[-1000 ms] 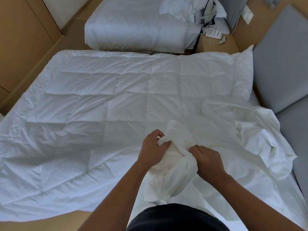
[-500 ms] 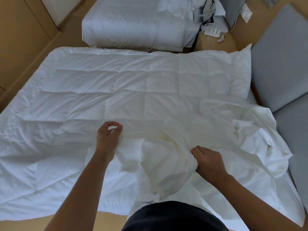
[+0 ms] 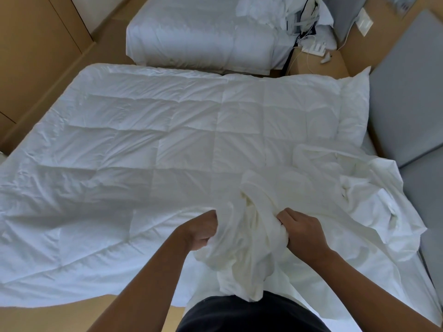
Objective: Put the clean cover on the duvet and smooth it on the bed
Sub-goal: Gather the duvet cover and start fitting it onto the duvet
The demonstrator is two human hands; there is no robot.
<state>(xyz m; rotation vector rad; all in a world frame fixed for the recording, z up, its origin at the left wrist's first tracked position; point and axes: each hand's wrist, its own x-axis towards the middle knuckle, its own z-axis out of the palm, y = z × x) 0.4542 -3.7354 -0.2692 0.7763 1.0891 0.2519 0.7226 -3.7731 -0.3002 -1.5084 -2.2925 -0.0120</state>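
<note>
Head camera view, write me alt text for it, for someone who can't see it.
A person's left hand and right hand grip a bunched cream cover above a white quilted duvet spread out flat. A second white bed stands beyond.

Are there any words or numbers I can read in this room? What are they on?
No text can be read here.
Power strip on the bedside table: dark marks, too blurred to read.
Printed thing in the top right corner: too blurred to read.
Duvet and cover: plain white, no writing shows.
</note>
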